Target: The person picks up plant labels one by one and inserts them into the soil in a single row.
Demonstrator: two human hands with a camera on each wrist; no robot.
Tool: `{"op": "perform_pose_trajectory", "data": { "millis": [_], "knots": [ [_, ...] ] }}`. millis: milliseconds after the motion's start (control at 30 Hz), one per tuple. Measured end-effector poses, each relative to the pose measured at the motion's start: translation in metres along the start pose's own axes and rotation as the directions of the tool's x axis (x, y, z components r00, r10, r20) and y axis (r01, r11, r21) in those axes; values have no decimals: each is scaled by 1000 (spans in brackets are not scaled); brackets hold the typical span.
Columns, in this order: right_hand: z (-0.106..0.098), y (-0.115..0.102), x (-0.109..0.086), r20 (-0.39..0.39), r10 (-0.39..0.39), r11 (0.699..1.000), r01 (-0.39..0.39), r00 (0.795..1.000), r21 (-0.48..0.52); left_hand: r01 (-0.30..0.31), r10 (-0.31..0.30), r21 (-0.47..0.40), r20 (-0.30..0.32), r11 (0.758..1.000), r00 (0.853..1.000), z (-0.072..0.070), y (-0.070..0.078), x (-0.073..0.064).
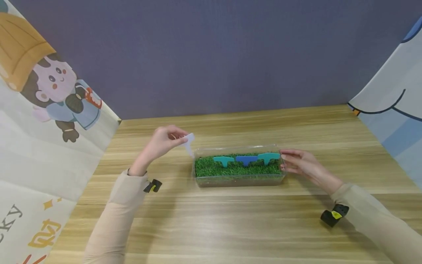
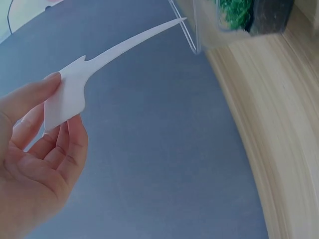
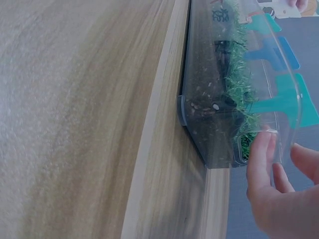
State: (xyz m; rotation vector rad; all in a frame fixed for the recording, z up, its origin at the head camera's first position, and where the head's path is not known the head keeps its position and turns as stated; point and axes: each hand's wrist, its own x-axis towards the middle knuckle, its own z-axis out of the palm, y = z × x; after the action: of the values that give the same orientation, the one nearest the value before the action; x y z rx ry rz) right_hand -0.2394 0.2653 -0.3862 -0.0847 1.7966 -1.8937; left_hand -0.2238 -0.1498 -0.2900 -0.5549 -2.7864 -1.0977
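My left hand (image 1: 165, 142) pinches a white T-shaped plant label (image 2: 69, 97) by its broad head, thumb on one face and fingers on the other. The label's narrow point slants down to the left end of a clear plastic planter box (image 1: 239, 182), overlapping its rim in the left wrist view. Green grass (image 1: 209, 169) tops dark soil in the box. A teal label (image 1: 224, 160), a blue label (image 1: 246, 160) and another teal label (image 1: 268, 157) stand upright in a row there. At the box's right end my right hand (image 1: 304, 165) holds the wall between thumb and fingers.
The box stands on a wood-grain table (image 1: 211, 223). A dark blue-grey panel (image 1: 211, 58) rises behind it. White printed sheets with cartoon figures border the left and right sides. Each wrist wears a small black camera.
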Motion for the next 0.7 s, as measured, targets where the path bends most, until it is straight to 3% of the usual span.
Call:
{"op": "perform_pose_trajectory", "data": {
  "millis": [700],
  "knots": [
    [5,-6,-6,-9,1,1000,-1,1000,-4,-64,67,-49,75,997,995,19,11,-2]
  ]
}}
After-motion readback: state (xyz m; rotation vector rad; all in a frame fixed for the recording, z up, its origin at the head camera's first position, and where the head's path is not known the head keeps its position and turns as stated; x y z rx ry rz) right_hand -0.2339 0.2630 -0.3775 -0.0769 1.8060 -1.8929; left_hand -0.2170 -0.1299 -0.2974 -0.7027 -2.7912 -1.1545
